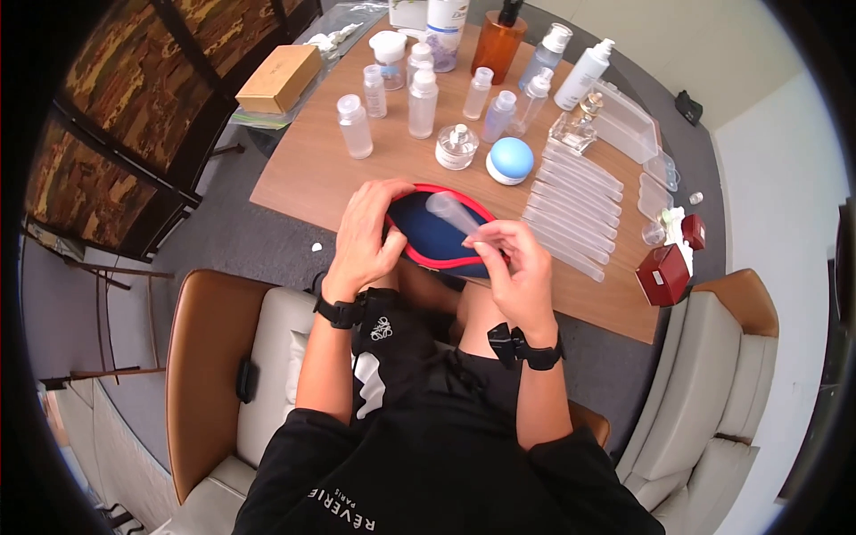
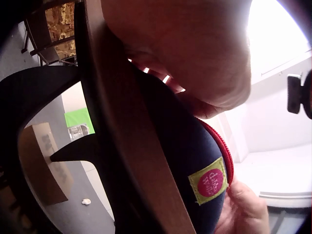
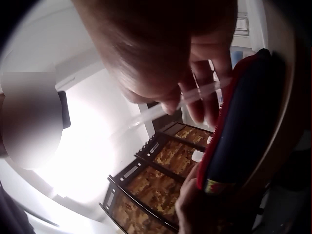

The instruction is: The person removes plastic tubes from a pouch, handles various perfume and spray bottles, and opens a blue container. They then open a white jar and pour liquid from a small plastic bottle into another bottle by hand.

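A navy pouch (image 1: 437, 264) with a red zipper edge gapes at the table's near edge, above the lap. My left hand (image 1: 364, 236) grips its left side, with the thumb at the opening. In the left wrist view, the pouch's outer wall (image 2: 180, 136) carries a green and pink label (image 2: 210, 181). My right hand (image 1: 522, 272) pinches a clear plastic strip (image 1: 453, 214) between thumb and fingers. Its rounded end lies over the pouch opening. The right wrist view shows this strip (image 3: 151, 113) as long and thin, passing through the fingers toward the red rim.
Similar clear strips (image 1: 571, 214) lie in a row on the wooden table (image 1: 299, 178). Several bottles (image 1: 423, 107), a blue-lidded jar (image 1: 511, 160) and an amber pump bottle (image 1: 499, 46) stand behind the pouch. Toward the right are a clear case (image 1: 624, 125) and a dark red box (image 1: 664, 275).
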Action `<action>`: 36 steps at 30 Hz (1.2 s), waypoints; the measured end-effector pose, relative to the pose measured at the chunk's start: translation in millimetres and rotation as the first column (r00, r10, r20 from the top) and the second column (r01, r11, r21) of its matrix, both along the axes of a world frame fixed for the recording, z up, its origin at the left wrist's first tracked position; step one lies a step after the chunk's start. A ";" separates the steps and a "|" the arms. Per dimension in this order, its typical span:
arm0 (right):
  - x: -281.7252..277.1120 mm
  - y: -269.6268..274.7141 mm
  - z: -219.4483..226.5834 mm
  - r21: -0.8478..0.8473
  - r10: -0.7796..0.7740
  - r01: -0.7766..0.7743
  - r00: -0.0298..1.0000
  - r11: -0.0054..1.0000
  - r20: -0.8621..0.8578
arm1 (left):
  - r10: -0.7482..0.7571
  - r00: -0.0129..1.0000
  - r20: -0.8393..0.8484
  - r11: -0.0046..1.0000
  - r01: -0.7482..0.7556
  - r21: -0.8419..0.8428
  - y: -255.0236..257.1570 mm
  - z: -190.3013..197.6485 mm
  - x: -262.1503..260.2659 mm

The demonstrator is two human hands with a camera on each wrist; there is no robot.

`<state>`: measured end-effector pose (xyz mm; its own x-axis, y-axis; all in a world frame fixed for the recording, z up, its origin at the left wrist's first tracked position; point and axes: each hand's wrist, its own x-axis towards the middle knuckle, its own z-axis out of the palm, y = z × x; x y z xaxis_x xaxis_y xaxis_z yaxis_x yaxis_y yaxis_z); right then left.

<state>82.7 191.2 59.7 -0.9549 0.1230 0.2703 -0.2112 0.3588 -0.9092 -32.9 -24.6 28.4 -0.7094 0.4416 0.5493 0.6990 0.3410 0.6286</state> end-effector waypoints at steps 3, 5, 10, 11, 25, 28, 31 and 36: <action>15.2 10.2 9.2 -0.381 -0.207 0.115 0.956 0.917 -0.210 | 0.007 1.000 -0.027 1.000 -0.007 -0.003 0.2 -2.9 -2.3; 33.6 32.7 8.6 -0.234 -0.392 0.343 0.897 0.910 -0.206 | 0.015 1.000 -0.017 1.000 -0.015 0.017 1.1 -4.1 -1.5; 67.2 89.4 6.0 0.337 -0.430 0.567 0.809 0.751 -0.401 | 0.051 0.999 0.003 0.998 -0.052 0.026 4.0 -0.9 1.6; 71.7 93.9 8.0 0.492 -0.369 0.553 0.826 0.672 -0.426 | 0.041 0.999 0.001 0.999 -0.041 0.030 5.1 -0.9 2.4; 75.5 89.3 -25.7 0.647 -0.364 0.454 0.888 0.612 -0.279 | 0.068 0.996 -0.053 0.998 -0.069 -0.004 4.5 -2.2 0.5; 77.3 89.5 -33.2 0.622 -0.335 0.460 0.888 0.634 -0.315 | 0.074 0.996 -0.060 0.997 -0.074 0.001 6.9 -1.1 1.1; 78.1 90.1 -36.4 0.640 -0.332 0.479 0.878 0.601 -0.345 | 0.085 0.995 -0.048 0.996 -0.085 -0.006 7.3 -4.9 3.5; 73.3 87.7 -34.1 0.557 -0.412 0.549 0.836 0.623 -0.362 | 0.108 0.990 -0.090 0.994 -0.108 -0.004 8.9 -6.0 2.2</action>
